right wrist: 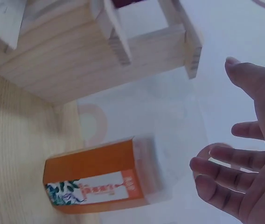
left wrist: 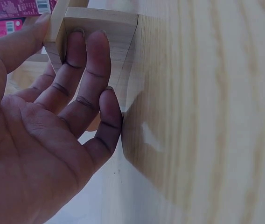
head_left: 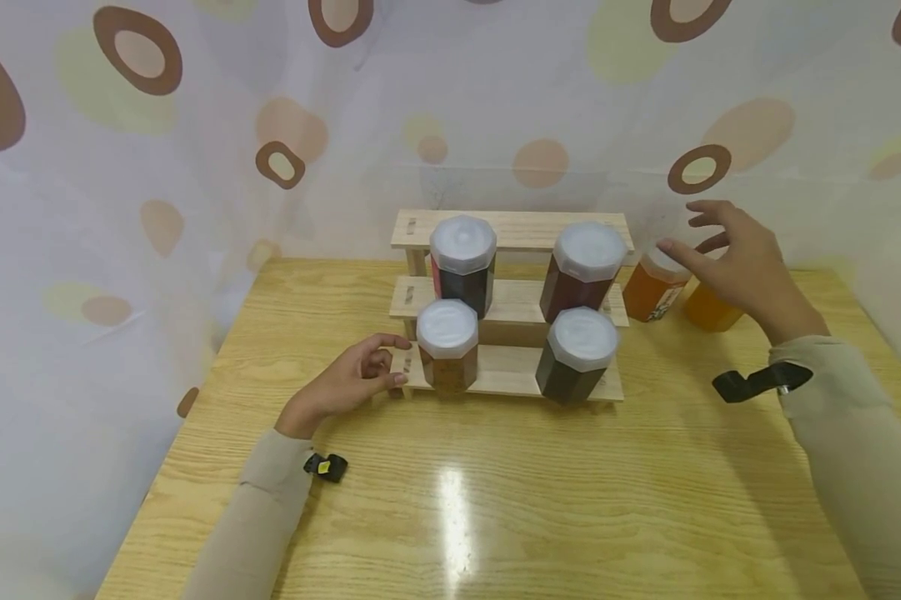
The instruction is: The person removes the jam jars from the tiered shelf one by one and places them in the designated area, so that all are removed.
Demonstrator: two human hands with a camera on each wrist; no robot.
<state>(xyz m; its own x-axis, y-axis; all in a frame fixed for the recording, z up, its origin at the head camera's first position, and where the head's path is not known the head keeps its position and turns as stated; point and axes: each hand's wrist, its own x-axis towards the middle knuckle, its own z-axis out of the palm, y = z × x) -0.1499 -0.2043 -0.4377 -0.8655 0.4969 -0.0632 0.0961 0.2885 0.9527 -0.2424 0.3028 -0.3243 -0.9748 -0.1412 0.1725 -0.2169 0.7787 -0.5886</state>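
Note:
At the left end of a three-step wooden rack [head_left: 513, 367], my left hand [head_left: 352, 377] grips the lowest step. In the left wrist view its thumb lies on the board [left wrist: 55, 39] and fingers curl underneath. My right hand [head_left: 746, 262] hovers with spread, relaxed fingers over two orange jars at the rack's right. The nearer-to-rack orange jar [head_left: 648, 292] has a printed label and whitish lid; the other orange jar [head_left: 708, 310] is partly hidden behind the hand. In the right wrist view the fingers are apart from the labelled jar [right wrist: 90, 175].
On the middle step stand a black jar [head_left: 468, 287] and a dark red jar [head_left: 573, 287]. The lowest step carries an amber jar [head_left: 448, 367] and a dark jar [head_left: 566, 375]. Behind the wooden table [head_left: 555, 500] hangs a patterned curtain [head_left: 217, 108].

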